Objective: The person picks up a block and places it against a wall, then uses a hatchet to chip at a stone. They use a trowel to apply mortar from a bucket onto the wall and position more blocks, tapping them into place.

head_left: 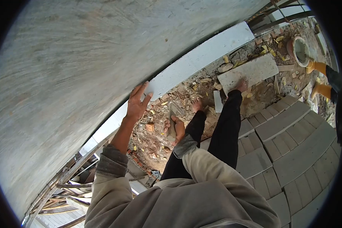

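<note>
My left hand (138,102) is stretched out with its fingers spread, resting at the top edge of a row of white blocks (201,55) along the foot of a large grey wall (87,49). My right hand (178,129) has its fingers wrapped round the handle of a mortar-smeared trowel (172,112). The trowel is above the rubble ground, left of my bare feet, and apart from the white blocks. My fingers and palm hide part of its handle.
A dusty slab (250,73) lies under one foot. Stacked grey blocks (288,133) stand on the right. A person in yellow boots (320,90) is beside a bucket (301,51). Broken bricks and stones (155,148) cover the ground; timber lies at lower left.
</note>
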### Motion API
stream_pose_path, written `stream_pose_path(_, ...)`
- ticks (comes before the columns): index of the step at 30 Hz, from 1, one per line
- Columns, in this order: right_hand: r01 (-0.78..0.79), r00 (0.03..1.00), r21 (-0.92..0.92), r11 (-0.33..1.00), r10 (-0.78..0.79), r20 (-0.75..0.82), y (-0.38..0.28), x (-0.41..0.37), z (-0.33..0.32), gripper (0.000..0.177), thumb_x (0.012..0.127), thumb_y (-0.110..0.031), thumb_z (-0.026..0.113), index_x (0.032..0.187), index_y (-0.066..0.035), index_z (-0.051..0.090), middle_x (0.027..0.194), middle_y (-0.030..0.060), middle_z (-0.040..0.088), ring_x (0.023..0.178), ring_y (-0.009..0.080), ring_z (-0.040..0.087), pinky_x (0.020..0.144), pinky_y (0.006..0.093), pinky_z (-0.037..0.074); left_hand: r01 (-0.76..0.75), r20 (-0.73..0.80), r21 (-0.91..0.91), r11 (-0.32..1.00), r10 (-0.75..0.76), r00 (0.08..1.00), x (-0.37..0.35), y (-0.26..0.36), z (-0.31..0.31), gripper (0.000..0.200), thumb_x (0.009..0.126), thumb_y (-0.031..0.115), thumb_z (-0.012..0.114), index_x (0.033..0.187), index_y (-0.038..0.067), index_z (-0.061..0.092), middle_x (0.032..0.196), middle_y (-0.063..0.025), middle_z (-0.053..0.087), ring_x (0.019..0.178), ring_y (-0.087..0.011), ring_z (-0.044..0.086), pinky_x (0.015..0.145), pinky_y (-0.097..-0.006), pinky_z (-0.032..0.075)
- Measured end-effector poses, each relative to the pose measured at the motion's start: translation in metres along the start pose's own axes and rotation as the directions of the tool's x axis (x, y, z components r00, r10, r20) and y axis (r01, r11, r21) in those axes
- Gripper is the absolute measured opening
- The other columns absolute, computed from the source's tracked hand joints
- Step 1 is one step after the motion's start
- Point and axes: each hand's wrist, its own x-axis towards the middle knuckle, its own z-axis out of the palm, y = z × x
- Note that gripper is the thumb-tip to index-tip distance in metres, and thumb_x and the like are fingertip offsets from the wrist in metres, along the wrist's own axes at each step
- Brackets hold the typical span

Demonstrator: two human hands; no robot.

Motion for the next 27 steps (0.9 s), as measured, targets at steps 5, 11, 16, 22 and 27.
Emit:
stream_pose_path(5, 0.113, 0.993, -0.096, 0.989, -0.109, 0.039, 0.024, 0.013, 0.033, 0.03, 0.103, -0.033, 0.041, 0.095, -0.007, 0.053, 0.07, 0.0012, 0.052, 0.057, 0.0159, 0.054, 0.054, 0.0341, 0.053, 0.082, 0.001, -0.147, 0.986, -0.083, 0.997, 0.002, -0.007, 0.004, 0.054, 0.091, 0.028, 0.072, 0.141, 0.016, 0.056, 0.139, -0.0125, 0.057, 0.129, -0.0271, 0.053, 0.109, -0.0384, 0.041)
stream_pose_path(11, 0.069, 0.997, -0.028, 0.997, -0.068, 0.04, 0.017, 0.008, 0.045, 0.025, 0.103, -0.031, 0.043, 0.1, -0.009, 0.052, 0.073, 0.0008, 0.052, 0.058, 0.0137, 0.052, 0.053, 0.0313, 0.053, 0.075, -0.001, -0.177, 0.981, -0.077, 0.997, 0.005, -0.012, 0.004, 0.054, 0.09, 0.027, 0.073, 0.14, 0.016, 0.057, 0.14, -0.0123, 0.056, 0.132, -0.026, 0.052, 0.111, -0.0377, 0.04)
stream_pose_path(16, 0.066, 0.992, 0.034, 0.997, -0.069, 0.104, 0.011, 0.011, 0.048, 0.03, 0.103, -0.032, 0.044, 0.107, -0.005, 0.054, 0.076, -0.0003, 0.052, 0.062, 0.0138, 0.053, 0.058, 0.0344, 0.051, 0.077, -0.004, -0.208, 0.975, -0.08, 0.997, 0.006, -0.015, 0.005, 0.053, 0.089, 0.026, 0.074, 0.139, 0.016, 0.058, 0.139, -0.0131, 0.057, 0.13, -0.027, 0.053, 0.11, -0.038, 0.04)
stream_pose_path(22, 0.053, 0.99, 0.082, 0.995, -0.063, 0.123, 0.016, 0.0, 0.059, 0.033, 0.104, -0.033, 0.043, 0.111, -0.003, 0.054, 0.078, -0.0006, 0.051, 0.063, 0.0131, 0.052, 0.06, 0.0344, 0.049, 0.082, -0.016, -0.202, 0.976, -0.086, 0.996, 0.005, -0.007, 0.003, 0.052, 0.089, 0.021, 0.074, 0.138, 0.016, 0.059, 0.136, -0.013, 0.059, 0.127, -0.027, 0.055, 0.108, -0.038, 0.042)
stream_pose_path(27, 0.108, 0.988, 0.014, 0.994, -0.109, 0.106, 0.009, -0.011, 0.059, 0.032, 0.105, -0.032, 0.043, 0.111, -0.003, 0.054, 0.079, 0.0001, 0.052, 0.063, 0.0135, 0.053, 0.06, 0.0344, 0.049, 0.06, -0.022, -0.192, 0.979, -0.066, 0.998, 0.006, -0.008, 0.003, 0.051, 0.089, 0.02, 0.074, 0.137, 0.014, 0.059, 0.135, -0.0135, 0.059, 0.127, -0.0273, 0.055, 0.108, -0.0377, 0.042)
